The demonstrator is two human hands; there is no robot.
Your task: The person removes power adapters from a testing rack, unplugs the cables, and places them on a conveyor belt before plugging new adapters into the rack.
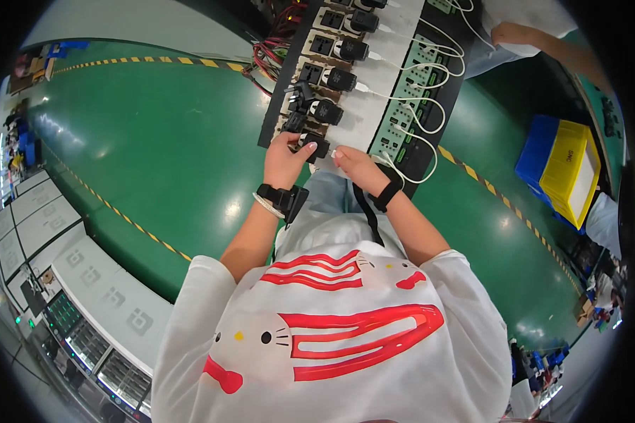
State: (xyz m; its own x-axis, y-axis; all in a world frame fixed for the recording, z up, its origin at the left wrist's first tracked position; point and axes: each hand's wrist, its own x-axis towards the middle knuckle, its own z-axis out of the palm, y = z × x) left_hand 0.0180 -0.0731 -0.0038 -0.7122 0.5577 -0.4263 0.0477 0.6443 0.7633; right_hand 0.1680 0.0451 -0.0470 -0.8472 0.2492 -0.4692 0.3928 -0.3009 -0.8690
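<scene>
At the near end of a long bench with a row of sockets, my left hand (pixel 286 163) has its fingers closed around a black power adapter (pixel 318 145). To its right, my right hand (pixel 361 171) pinches a small white cable plug (pixel 334 153) close beside that adapter; whether the two touch I cannot tell. More black adapters (pixel 341 80) sit in the sockets (pixel 322 45) farther up the row, with white cables (pixel 441 116) running right to a green circuit-board strip (pixel 402 116). Black plugs (pixel 300 96) are bunched just beyond my left hand.
Red wires (pixel 271 53) hang off the bench's left edge. Another person's arm (pixel 536 37) reaches in at the upper right. Blue and yellow bins (pixel 570 166) stand on the green floor (pixel 148 134) to the right. White cabinets (pixel 95 271) line the lower left.
</scene>
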